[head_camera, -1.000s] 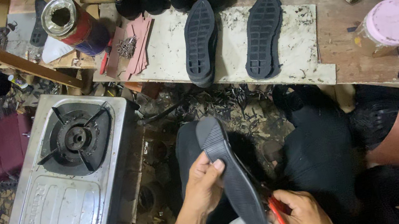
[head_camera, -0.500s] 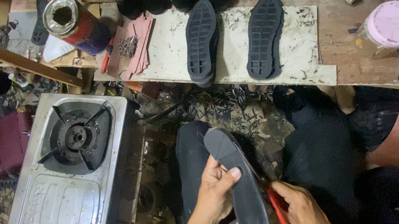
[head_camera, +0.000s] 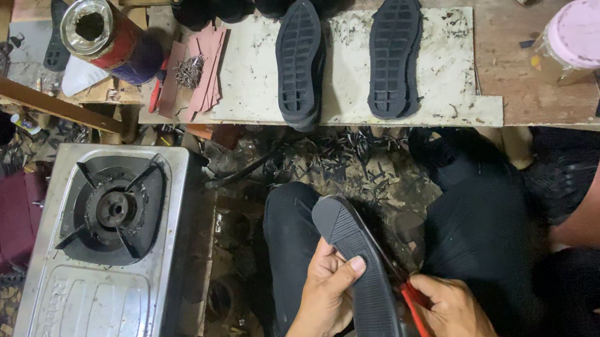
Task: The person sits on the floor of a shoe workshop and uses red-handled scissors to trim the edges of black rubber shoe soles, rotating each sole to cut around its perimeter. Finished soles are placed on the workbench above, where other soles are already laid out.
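Black rubber shoe sole (head_camera: 364,278): lower centre of the frame, held edge-on, long axis running from upper left to the bottom edge, rounded end uppermost, textured face turned left. Red-handled tool (head_camera: 421,317): just right of the sole, at its edge, near the bottom of the frame; blade not discernible.

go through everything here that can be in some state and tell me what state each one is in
Black sole in hand: held by left hand, tread up.
Red-handled tool: gripped in right hand.
Two soles on board: tread up.
Gas stove: unlit.
Tin can: open.
Jar: lidded.
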A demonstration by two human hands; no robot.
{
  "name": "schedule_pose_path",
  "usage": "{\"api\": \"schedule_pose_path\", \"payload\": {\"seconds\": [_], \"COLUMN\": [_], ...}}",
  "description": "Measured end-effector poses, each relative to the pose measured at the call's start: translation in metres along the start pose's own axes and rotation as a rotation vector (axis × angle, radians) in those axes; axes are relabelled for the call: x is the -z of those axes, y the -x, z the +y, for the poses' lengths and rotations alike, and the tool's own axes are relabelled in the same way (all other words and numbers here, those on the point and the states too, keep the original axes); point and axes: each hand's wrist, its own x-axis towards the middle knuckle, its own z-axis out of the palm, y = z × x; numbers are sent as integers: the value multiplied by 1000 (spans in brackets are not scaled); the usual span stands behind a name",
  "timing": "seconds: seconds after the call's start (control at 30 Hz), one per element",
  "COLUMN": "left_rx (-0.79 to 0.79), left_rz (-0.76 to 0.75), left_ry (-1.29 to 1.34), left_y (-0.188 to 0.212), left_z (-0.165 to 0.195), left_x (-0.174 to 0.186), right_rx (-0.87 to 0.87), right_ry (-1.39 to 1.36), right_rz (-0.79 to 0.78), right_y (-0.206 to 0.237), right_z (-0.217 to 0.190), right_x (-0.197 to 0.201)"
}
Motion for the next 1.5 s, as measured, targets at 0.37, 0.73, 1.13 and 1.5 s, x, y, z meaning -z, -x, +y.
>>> {"api": "schedule_pose_path", "payload": {"seconds": [0.37, 0.73, 1.13, 1.5], "left_rx": [-83, -301, -242, -182], "left_rz": [15, 183, 104, -53], "left_ry": [-138, -176, -182, -253], "left_y": [-10, -22, -16, -3], "left_z": [3, 41, 25, 7], "left_x": [1, 19, 25, 32], "right_rx": [-37, 16, 194, 138], "right_ry": [-438, 8, -12, 210], "right_rz": [-242, -80, -110, 88], "right_y": [9, -4, -8, -7], "right_z": [11, -24, -42, -66], "right_x": [19, 24, 27, 16]}}
